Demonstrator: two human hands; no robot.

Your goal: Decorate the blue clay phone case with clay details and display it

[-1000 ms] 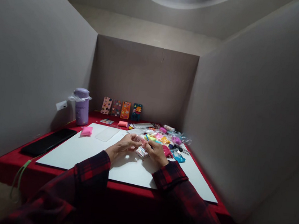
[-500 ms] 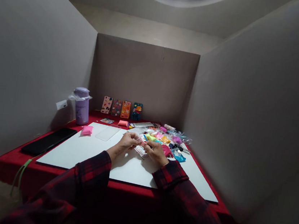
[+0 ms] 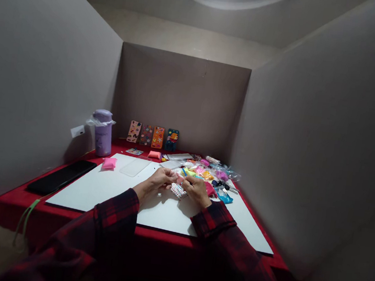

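Observation:
Both hands meet above the middle of a white board. My left hand is closed, pinching a small pink piece that looks like soft clay or a packet; its exact kind is too small to tell. Facing it, my right hand has its fingers closed around a thin blue stick-like tool, its tip near the pink piece. Just under the hands lies a sheet of small coloured dots, partly covered by them. Behind the right hand are packets of coloured clay, among them a yellow-green one.
The white board rests on a red cloth. A clear phone case and a pink packet lie left. Beyond stand a purple bottle and several decorated phone cases. A black slab lies at the left edge.
The blue tool has shifted slightly up and right, and my right fingers have turned a little. My left hand has moved only slightly, still at the pink piece.

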